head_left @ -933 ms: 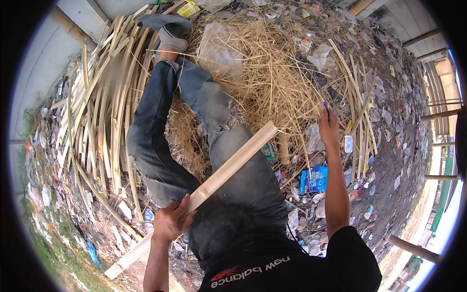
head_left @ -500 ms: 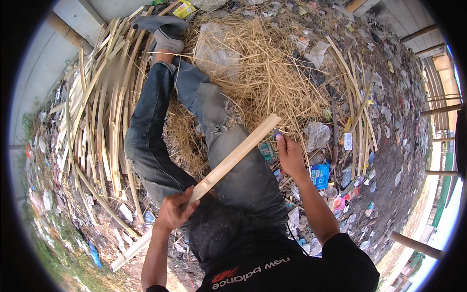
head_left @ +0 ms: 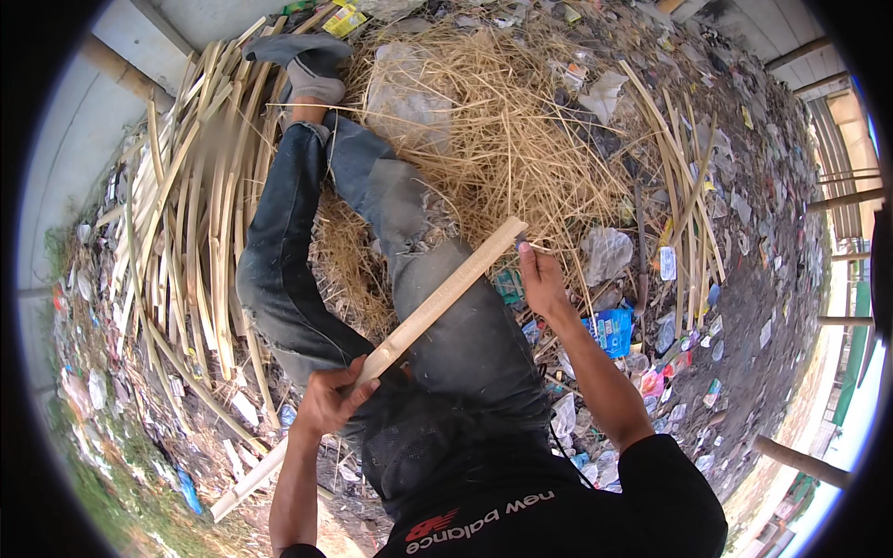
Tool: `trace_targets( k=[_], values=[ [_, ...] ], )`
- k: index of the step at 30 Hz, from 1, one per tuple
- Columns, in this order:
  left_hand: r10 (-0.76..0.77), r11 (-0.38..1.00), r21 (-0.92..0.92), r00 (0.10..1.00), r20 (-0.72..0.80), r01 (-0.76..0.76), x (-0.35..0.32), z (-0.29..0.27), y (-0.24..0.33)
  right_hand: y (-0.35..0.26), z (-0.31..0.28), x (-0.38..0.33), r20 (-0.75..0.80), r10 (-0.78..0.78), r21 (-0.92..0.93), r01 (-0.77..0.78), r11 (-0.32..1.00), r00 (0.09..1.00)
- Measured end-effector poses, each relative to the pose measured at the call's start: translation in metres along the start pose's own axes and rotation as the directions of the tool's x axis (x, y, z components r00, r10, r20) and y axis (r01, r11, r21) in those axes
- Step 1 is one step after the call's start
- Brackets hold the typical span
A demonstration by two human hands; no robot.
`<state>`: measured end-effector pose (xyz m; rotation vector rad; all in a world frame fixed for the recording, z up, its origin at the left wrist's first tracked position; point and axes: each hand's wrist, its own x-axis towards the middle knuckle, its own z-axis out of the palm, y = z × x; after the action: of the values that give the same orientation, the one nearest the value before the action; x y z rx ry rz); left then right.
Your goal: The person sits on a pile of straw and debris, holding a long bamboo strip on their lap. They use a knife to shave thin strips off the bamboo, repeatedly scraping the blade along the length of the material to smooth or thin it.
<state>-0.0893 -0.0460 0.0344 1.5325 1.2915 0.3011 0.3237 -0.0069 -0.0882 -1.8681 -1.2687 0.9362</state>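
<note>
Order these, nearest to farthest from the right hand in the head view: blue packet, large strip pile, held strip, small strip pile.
1. Held strip, upper end by the right hand.
2. Blue packet, below right.
3. Small strip pile, farther right.
4. Large strip pile, far left.

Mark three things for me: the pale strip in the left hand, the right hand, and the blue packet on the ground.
Pale strip [head_left: 442, 299]: head view, on the middle of its upper stretch.
Right hand [head_left: 542, 281]: head view, on the middle of the hand.
Blue packet [head_left: 614, 333]: head view, on its visible face.
</note>
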Motion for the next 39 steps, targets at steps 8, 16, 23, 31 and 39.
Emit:
trace_targets(
  k=[8,16,23,31,39],
  values=[
    [-0.111,0.992,-0.056,0.993,0.043,0.113,0.003,0.000,-0.009,0.007,0.009,0.009,0.050,-0.036,0.151,0.028,0.988,0.998],
    [-0.072,0.991,-0.114,0.997,0.011,0.073,0.005,0.007,-0.017,-0.003,0.008,0.005,0.096,0.017,0.172,-0.033,0.984,0.995],
    [-0.132,0.984,-0.117,0.990,0.046,0.136,0.005,0.004,-0.020,-0.017,0.006,-0.001,0.135,0.078,0.232,-0.108,0.967,0.988],
    [-0.137,0.984,-0.105,0.989,0.062,0.143,0.018,0.013,-0.012,-0.031,0.030,-0.027,0.386,-0.204,-0.009,0.225,0.974,0.900],
    [-0.045,0.988,-0.144,0.998,0.049,0.051,0.035,0.016,0.006,-0.021,0.003,-0.017,0.083,-0.005,0.070,-0.001,0.998,0.997]
  ],
)
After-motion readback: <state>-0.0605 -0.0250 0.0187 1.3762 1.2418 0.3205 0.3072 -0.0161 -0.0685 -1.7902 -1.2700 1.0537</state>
